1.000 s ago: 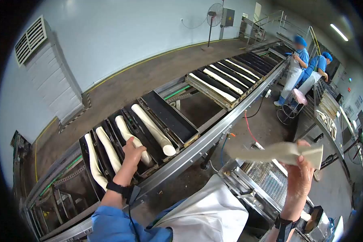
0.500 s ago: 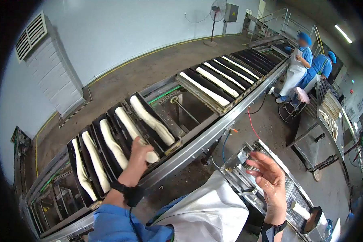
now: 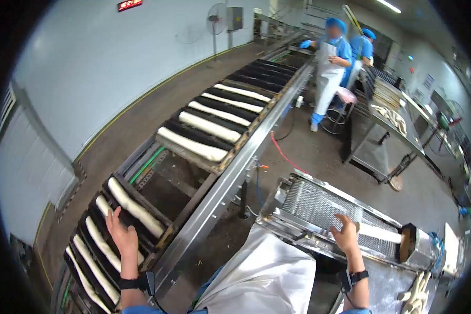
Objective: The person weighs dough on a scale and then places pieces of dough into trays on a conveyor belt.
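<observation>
My left hand [image 3: 123,235] hangs open, fingers spread, over the near baking tray. It partly covers a long dough strip [image 3: 102,203] lying in one of the tray's black channels. Beside that strip lies another pale dough strip [image 3: 136,208], with several more on the other side. On the right, my right hand [image 3: 346,234] is open, thumb and fingers apart and curved. Its fingertips are right at the end of a dough strip [image 3: 381,232] that lies on a mesh conveyor belt [image 3: 319,201] and reaches back to the outlet [image 3: 406,244].
A second tray [image 3: 214,166] of dough strips sits farther along the metal conveyor frame [image 3: 204,222]. Loose dough pieces [image 3: 417,297] lie at lower right. Two people in blue caps [image 3: 329,68] stand beyond, near a steel table [image 3: 377,149] with more dough.
My view has turned to the right. My left hand has come off the dough strip's end and opened. My right hand has lowered to the mesh belt, where more of the strip shows.
</observation>
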`<move>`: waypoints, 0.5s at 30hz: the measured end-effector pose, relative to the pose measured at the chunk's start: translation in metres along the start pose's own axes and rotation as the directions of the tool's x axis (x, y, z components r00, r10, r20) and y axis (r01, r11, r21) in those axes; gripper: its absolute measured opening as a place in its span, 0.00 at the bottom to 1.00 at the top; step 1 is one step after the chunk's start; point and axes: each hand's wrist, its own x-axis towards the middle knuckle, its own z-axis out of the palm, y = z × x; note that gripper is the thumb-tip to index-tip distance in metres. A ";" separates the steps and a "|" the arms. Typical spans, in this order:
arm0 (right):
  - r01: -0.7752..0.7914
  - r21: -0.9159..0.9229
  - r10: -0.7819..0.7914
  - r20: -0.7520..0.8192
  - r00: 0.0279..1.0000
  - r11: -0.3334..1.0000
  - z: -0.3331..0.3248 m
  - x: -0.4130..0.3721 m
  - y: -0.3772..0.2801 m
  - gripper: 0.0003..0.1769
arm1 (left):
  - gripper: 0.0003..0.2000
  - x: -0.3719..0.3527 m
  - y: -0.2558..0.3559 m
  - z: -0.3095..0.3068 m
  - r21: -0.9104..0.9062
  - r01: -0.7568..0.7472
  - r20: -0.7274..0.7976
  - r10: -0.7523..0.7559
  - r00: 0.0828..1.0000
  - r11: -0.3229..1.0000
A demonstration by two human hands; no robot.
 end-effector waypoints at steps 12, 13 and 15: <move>-0.276 -0.648 0.206 -0.184 0.961 0.710 -0.026 0.019 0.086 0.32 | 0.22 -0.023 0.194 0.161 -0.567 -0.585 0.418 0.814 0.402 0.580; -0.261 -0.659 0.154 -0.217 0.964 0.705 -0.021 0.015 0.086 0.34 | 0.22 -0.023 0.196 0.172 -0.586 -0.591 0.409 0.832 0.376 0.555; -0.274 -0.596 0.167 -0.229 0.959 0.755 -0.030 0.006 0.063 0.32 | 0.21 -0.022 0.201 0.192 -0.420 -0.693 0.471 0.794 0.385 0.586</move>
